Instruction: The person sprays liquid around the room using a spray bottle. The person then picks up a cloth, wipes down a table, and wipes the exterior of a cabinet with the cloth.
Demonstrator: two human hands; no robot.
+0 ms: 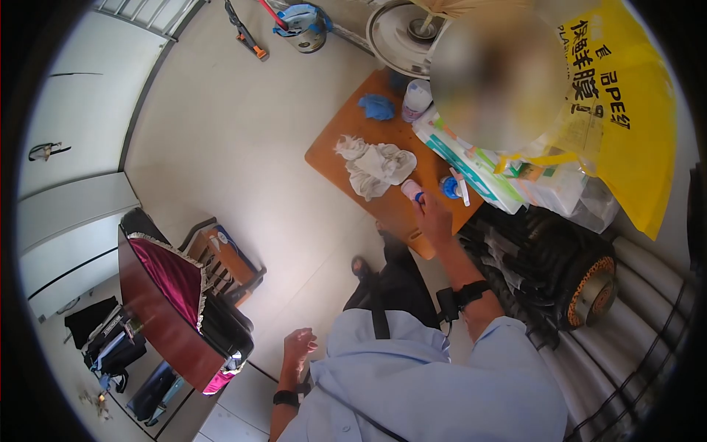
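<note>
My right hand reaches over the near edge of an orange-brown wooden table. Its fingers grip a small pink-and-white bottle with a bit of blue at its near end. Just to the right stands a blue-topped bottle with a white spray-like handle. A crumpled white cloth lies beyond the pink bottle on the left. Down by my body, my left hand hangs in the air with its fingers loosely bent and apart, and I see nothing in it.
On the table are a blue crumpled cloth, a white bottle and tissue packs. A yellow bag is at the right. Behind stand a metal bucket and a round-based fan. A dark red table is at the left.
</note>
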